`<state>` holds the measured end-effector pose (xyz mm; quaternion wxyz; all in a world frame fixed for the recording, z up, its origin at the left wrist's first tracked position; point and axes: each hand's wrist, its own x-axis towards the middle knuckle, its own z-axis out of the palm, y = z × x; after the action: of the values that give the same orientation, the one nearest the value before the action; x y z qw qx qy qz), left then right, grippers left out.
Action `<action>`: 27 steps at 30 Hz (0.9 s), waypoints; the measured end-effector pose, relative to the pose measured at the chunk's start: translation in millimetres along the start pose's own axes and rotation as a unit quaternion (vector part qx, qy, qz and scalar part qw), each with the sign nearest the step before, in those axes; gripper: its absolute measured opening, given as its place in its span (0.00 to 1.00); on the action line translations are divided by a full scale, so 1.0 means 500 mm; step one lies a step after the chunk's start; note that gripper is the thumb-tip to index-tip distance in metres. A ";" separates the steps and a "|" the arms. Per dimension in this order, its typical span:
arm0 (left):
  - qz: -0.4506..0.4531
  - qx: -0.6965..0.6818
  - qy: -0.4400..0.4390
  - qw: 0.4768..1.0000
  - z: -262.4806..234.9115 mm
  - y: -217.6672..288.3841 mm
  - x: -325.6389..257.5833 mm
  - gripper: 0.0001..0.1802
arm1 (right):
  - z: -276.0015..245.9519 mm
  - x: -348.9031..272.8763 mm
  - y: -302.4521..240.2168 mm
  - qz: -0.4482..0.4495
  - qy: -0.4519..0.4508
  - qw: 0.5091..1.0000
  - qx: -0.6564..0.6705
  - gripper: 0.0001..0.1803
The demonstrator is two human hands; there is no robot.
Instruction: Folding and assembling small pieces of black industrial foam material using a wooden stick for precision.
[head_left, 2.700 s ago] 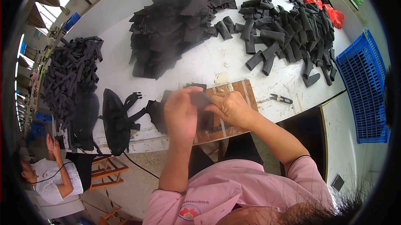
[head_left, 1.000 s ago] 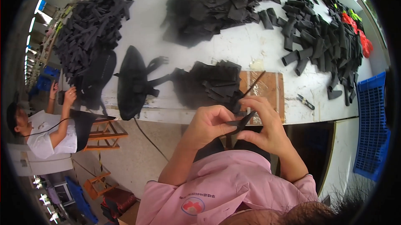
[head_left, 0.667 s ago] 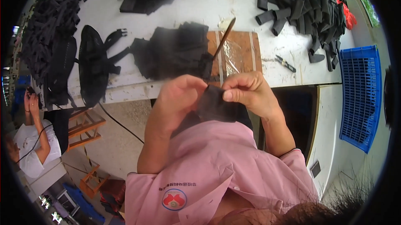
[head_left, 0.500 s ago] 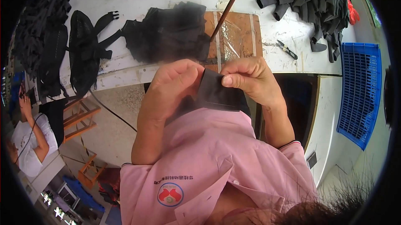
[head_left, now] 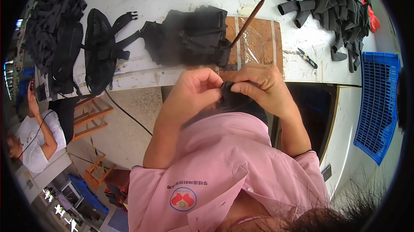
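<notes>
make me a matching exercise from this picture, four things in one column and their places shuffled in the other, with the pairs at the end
Things
1. small black fabric piece
2. slim brown rod
3. small dark-handled snips
4. blue plastic lattice basket

Places
A. lying on the white table, right of the brown board
B. off the table's right end, near the picture's right edge
C. between the fingers of the left hand and right hand
D. slanting, seen partly against the brown board

Pairs
1-C
2-D
3-A
4-B
</notes>
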<state>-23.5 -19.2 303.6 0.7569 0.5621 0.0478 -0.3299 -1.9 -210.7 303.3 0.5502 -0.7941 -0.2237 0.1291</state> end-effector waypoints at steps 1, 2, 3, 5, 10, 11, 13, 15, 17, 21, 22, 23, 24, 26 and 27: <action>0.059 0.048 0.046 0.996 0.005 -0.004 0.001 0.04 | 0.011 0.005 0.003 -0.069 0.081 0.988 -0.111 0.08; 0.118 0.095 0.094 0.984 0.012 -0.007 -0.002 0.04 | 0.020 0.010 -0.005 -0.075 0.080 0.988 -0.108 0.08; 0.145 0.108 0.134 0.974 0.026 -0.004 -0.008 0.04 | 0.027 0.013 -0.013 -0.094 0.180 0.960 -0.192 0.10; 0.199 0.106 0.170 0.959 0.047 -0.012 -0.018 0.06 | 0.040 0.006 -0.026 -0.109 0.251 0.946 -0.172 0.13; 0.300 0.247 0.239 0.890 0.075 -0.014 -0.009 0.07 | 0.051 -0.016 -0.022 -0.080 0.175 0.981 0.032 0.11; 0.314 0.254 0.245 0.881 0.075 -0.020 -0.004 0.07 | 0.051 -0.016 -0.023 -0.083 0.172 0.981 0.018 0.10; 0.333 0.272 0.265 0.863 0.080 -0.026 -0.005 0.06 | 0.049 -0.016 -0.024 -0.094 0.164 0.982 0.010 0.10; 0.372 0.313 0.285 0.826 0.076 -0.040 0.007 0.06 | 0.053 -0.014 -0.014 -0.063 0.166 0.984 0.026 0.08; 0.410 0.362 0.346 0.763 0.076 -0.061 0.020 0.07 | 0.065 -0.009 -0.016 -0.080 0.175 0.980 -0.057 0.07; 0.378 0.230 0.379 0.813 0.072 -0.072 0.035 0.09 | 0.094 0.008 0.022 -0.086 0.217 0.956 -0.176 0.06; 0.288 0.042 0.334 0.897 0.075 -0.071 0.037 0.09 | 0.093 0.009 0.032 -0.071 0.236 0.951 -0.186 0.06; 0.291 0.044 0.331 0.897 0.068 -0.065 0.038 0.09 | 0.090 0.012 0.033 -0.055 0.245 0.955 -0.156 0.05; 0.259 -0.064 0.244 0.932 0.054 -0.058 0.035 0.10 | 0.085 0.009 0.041 -0.057 0.250 0.954 -0.157 0.05; 0.173 -0.273 0.054 0.945 0.030 -0.047 0.030 0.12 | 0.076 0.002 0.057 0.039 0.201 0.953 0.223 0.02; 0.174 -0.252 0.003 0.952 0.028 -0.041 0.030 0.12 | 0.063 0.003 0.041 0.107 0.169 0.929 0.311 0.02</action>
<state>-27.6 -41.5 285.1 0.9194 0.3542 0.0330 -0.1681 -10.4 -190.6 273.1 0.7819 -0.6128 0.0107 0.1140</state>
